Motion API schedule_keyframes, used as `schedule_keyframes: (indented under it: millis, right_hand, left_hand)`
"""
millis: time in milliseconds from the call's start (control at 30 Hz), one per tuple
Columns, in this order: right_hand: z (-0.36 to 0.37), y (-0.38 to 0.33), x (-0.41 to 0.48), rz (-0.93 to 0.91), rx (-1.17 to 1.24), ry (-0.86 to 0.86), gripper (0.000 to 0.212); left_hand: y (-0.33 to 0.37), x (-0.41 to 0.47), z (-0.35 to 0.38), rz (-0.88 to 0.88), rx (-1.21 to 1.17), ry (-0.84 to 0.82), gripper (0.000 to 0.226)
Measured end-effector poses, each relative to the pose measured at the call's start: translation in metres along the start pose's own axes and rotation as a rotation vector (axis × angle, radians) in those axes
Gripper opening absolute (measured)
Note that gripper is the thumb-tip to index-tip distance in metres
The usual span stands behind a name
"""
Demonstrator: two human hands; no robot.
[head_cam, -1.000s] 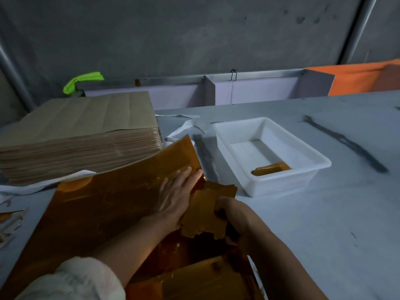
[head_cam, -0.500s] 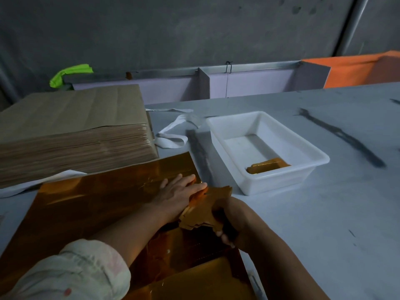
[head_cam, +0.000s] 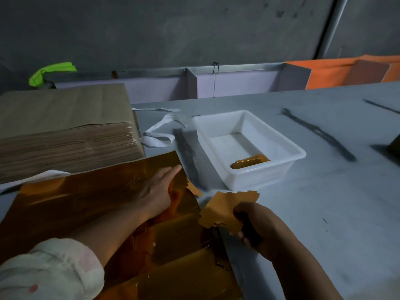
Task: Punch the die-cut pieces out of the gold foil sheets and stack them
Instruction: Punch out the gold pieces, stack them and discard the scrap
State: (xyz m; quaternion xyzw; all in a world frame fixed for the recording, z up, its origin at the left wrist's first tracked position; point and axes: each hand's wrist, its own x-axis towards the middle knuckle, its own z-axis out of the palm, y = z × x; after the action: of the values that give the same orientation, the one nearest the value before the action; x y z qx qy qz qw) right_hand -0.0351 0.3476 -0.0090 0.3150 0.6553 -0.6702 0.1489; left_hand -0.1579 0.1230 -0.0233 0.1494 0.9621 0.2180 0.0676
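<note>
A large gold foil sheet [head_cam: 86, 198] lies flat on the grey table in front of me. My left hand [head_cam: 159, 189] presses flat on its far right corner, fingers spread. My right hand [head_cam: 257, 226] grips a small bundle of punched-out gold pieces [head_cam: 225, 210], held clear of the sheet's right edge, just above the table. A white plastic tray [head_cam: 287, 169] stands beyond my right hand, with a low stack of gold pieces [head_cam: 250, 162] in its near end.
A thick stack of brown paper sheets [head_cam: 65, 135] sits at the left behind the foil. White strap loops [head_cam: 159, 137] lie between that stack and the tray. Dark smears mark the grey table [head_cam: 324, 213] to the right. A low wall and orange fabric [head_cam: 346, 70] line the far edge.
The foil sheet, lifted a second ago, now lies flat under my left hand. My right hand has pulled the bundle of pieces away to the right, off the sheet.
</note>
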Motion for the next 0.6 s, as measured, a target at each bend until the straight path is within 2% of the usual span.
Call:
schedule_keyframes:
  millis: [100,200,333,500,600]
  right_hand:
    - [-0.020,0.004,-0.004,0.009,0.079,0.072,0.025]
    - [-0.035,0.005,-0.007,-0.001,0.214,0.160,0.022]
    - [-0.047,0.006,-0.008,-0.013,0.327,0.241,0.028]
    - [-0.051,0.006,-0.010,0.060,0.375,0.137,0.051]
    - [-0.051,0.008,-0.012,0.060,0.283,0.035,0.062]
  left_hand:
    - [-0.010,-0.007,-0.006,-0.021,-0.029,0.049,0.084]
    - [-0.024,-0.016,-0.013,-0.064,-0.008,0.010,0.083]
    - [-0.039,-0.028,-0.024,-0.089,0.044,-0.031,0.083]
    - [-0.046,-0.032,-0.031,-0.146,0.060,-0.013,0.072]
    - [-0.045,-0.030,-0.031,-0.151,0.077,0.007,0.061]
